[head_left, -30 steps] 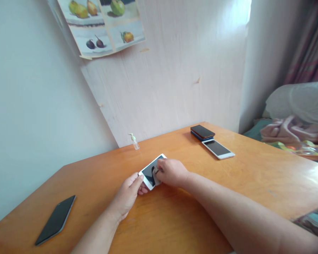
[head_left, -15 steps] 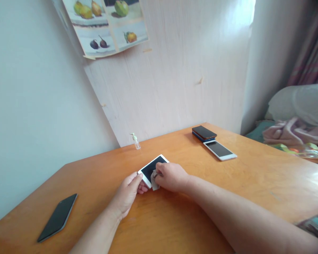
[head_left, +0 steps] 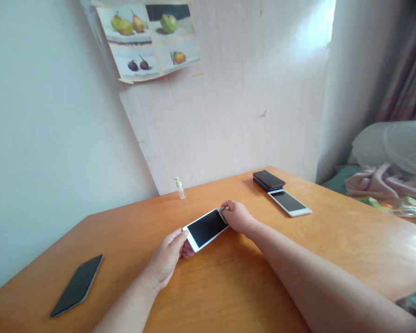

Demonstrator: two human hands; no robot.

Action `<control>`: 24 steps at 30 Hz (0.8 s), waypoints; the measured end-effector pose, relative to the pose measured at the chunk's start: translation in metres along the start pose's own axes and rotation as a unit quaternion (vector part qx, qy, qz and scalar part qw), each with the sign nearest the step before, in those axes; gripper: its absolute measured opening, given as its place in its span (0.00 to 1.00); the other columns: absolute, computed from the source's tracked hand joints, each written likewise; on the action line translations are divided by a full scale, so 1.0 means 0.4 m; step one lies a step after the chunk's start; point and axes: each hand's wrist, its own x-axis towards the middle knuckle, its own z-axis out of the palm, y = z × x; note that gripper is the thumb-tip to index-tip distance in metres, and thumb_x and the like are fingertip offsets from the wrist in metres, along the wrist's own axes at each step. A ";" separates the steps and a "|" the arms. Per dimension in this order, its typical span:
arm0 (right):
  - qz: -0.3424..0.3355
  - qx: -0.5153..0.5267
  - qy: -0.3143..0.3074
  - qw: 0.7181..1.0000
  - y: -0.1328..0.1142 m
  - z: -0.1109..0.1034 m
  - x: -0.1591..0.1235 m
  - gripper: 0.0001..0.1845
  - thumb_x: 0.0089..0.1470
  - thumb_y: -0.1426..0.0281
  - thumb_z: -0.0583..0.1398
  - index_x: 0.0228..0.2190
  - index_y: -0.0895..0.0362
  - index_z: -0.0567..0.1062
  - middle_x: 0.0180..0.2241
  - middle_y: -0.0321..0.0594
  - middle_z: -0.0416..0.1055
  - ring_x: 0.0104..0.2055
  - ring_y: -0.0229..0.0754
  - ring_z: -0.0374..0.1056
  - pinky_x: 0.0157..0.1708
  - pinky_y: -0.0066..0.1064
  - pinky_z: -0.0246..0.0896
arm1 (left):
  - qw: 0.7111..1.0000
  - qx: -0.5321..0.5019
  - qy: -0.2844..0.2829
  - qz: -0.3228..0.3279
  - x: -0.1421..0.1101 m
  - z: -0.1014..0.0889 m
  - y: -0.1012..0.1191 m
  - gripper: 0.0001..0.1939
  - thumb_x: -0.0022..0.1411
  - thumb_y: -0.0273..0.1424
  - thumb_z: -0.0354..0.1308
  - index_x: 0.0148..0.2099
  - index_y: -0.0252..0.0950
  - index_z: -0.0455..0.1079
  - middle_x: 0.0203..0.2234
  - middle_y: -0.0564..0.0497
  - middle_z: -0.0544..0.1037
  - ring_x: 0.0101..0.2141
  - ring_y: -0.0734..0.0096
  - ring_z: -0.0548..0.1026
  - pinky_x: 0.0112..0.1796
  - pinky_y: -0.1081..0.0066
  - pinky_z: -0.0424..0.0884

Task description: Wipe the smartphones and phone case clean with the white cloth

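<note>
Phone (head_left: 207, 229) is over desk (head_left: 208, 291), left hand (head_left: 170, 253) fingers gripping its left end, right hand (head_left: 240, 217) fingers pinching a mostly hidden cloth (head_left: 223, 215) at the right, where hard pressing could lever phone loose.

The worktop (head_left: 229, 291) is orange-brown wood, shiny at the right. On its left part lies 1 dark phone (head_left: 76, 287), flat and at a slant. Near the back edge stands 1 small clear pump bottle (head_left: 182, 192) with a pale green top. Toward the back right sits 1 blue-edged item (head_left: 261, 185) under a black phone (head_left: 268, 178); just beside, 1 white phone (head_left: 289, 203) lies screen up.
</note>
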 end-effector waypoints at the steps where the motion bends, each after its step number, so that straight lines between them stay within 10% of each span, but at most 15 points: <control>1: -0.002 0.017 -0.018 1.000 0.002 0.004 0.000 0.08 0.52 0.69 0.58 0.32 0.58 0.76 0.26 0.37 0.72 0.30 0.38 0.66 0.29 0.27 0.55 | 1.000 -0.010 0.001 -0.001 0.000 0.000 0.000 0.17 0.62 0.45 0.57 0.31 0.35 0.68 0.24 0.53 0.74 0.26 0.73 0.70 0.30 0.73 0.64; 11: 0.083 0.209 -0.138 0.964 -0.008 0.022 -0.014 0.08 0.55 0.68 0.58 0.26 0.58 0.70 0.22 0.37 0.69 0.21 0.34 0.67 0.19 0.23 0.63 | 0.994 -0.086 0.070 0.000 0.006 -0.002 -0.008 0.18 0.57 0.46 0.61 0.32 0.35 0.69 0.22 0.55 0.71 0.24 0.75 0.67 0.27 0.75 0.63; 24: 0.094 0.255 -0.054 0.961 -0.024 0.016 -0.009 0.08 0.53 0.72 0.56 0.23 0.57 0.68 0.14 0.30 0.60 0.14 0.30 0.55 0.14 0.22 0.45 | 0.997 0.040 0.055 0.039 -0.009 0.011 0.006 0.27 0.59 0.45 0.61 0.57 0.38 0.68 0.37 0.49 0.75 0.37 0.67 0.72 0.39 0.69 0.67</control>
